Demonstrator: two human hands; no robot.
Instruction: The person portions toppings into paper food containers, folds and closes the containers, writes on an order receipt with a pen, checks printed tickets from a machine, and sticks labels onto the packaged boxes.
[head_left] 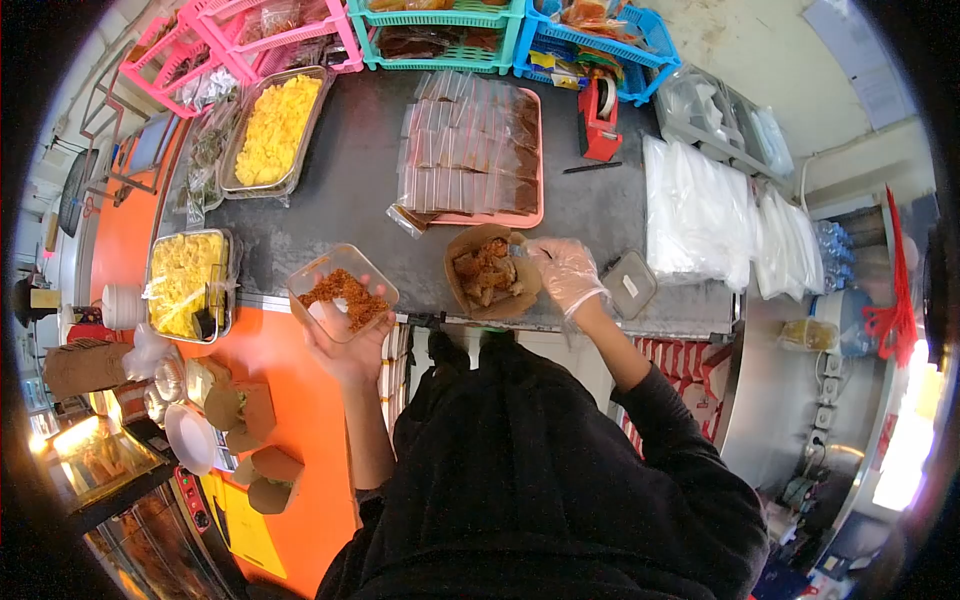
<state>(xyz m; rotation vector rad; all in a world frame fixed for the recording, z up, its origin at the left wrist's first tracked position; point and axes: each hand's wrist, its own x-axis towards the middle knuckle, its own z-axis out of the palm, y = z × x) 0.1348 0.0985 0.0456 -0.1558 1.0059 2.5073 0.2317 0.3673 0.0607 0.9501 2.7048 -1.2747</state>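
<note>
My left hand (352, 350) holds a clear plastic tub (318, 268) from below and the side, tilted so that orange-red crumbly seasoning (348, 298) shows inside. To its right, a brown paper food box (462, 300) stands open near the counter's front edge, with browned fried pieces (487, 268) in it. My right hand (566, 272), in a clear plastic glove, is at the box's right rim with its fingers drawn together. Whatever is between those fingertips is hidden. A translucent square lid (630, 284) lies just right of that hand.
Filled zip bags (465, 150) lie on a pink tray (535, 150). Two containers of yellow food (272, 130) stand at the left. A red tape dispenser (600, 125), a black pen (592, 168) and white plastic bags (695, 210) lie right. Colored baskets (435, 60) line the back.
</note>
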